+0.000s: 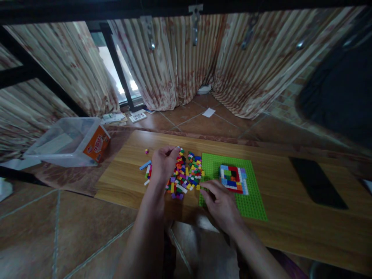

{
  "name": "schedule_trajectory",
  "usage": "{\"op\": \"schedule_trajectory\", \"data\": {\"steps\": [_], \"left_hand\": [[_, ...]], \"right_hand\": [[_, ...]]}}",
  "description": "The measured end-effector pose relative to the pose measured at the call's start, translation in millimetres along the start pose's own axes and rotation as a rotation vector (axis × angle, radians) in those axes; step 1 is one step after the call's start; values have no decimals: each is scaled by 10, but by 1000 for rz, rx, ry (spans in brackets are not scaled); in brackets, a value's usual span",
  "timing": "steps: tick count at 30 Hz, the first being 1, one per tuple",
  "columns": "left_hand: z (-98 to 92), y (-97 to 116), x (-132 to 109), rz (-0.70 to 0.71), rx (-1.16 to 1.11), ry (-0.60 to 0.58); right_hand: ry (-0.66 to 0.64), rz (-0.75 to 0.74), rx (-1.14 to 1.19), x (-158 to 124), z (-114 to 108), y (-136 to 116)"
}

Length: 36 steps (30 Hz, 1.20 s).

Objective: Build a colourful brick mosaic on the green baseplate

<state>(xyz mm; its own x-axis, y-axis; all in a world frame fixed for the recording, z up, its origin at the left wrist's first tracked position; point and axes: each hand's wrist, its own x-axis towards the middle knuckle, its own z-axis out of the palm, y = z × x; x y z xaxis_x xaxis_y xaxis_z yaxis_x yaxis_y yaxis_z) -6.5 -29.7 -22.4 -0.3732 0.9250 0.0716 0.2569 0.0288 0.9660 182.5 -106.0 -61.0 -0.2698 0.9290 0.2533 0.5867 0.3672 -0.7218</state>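
A loose pile of small toy building bricks (187,176) in many colours lies on the wooden table. Over the pile's left part is my left hand (165,164), fingers pinched together; what they hold, if anything, is hidden. My right hand (222,203) rests low over the left edge of a green baseplate (252,205). Its thumb and fingertips come together beside a yellow brick (198,187), and I cannot make out anything between them. On the baseplate sits a low, roughly square build (234,179) of white, red, blue and other bricks.
A clear plastic bin (66,141) with an orange label stands left of the wooden table (116,182). A dark flat panel (318,182) lies on the table at right. One small brick (147,151) sits apart from the pile. Striped curtains (174,66) hang behind.
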Motion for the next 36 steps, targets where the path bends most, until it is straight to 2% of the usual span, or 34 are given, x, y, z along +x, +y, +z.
{"op": "schedule_trajectory", "data": {"steps": [8, 15, 21, 26, 32, 36], "left_hand": [[-152, -109, 52, 6, -41, 26], [-281, -191, 66, 44, 115, -5], [-284, -147, 38, 42, 116, -23], [-301, -166, 50, 24, 116, -44], [-335, -145, 55, 3, 122, -47], [-326, -133, 46, 11, 113, -49]], "right_hand": [[11, 54, -165, 47, 150, -12], [73, -59, -81, 148, 315, -171], [44, -139, -122, 282, 580, -347], [12, -86, -198, 324, 681, -418], [30, -22, -155, 345, 721, -413], [38, -38, -136, 350, 728, -413]]}}
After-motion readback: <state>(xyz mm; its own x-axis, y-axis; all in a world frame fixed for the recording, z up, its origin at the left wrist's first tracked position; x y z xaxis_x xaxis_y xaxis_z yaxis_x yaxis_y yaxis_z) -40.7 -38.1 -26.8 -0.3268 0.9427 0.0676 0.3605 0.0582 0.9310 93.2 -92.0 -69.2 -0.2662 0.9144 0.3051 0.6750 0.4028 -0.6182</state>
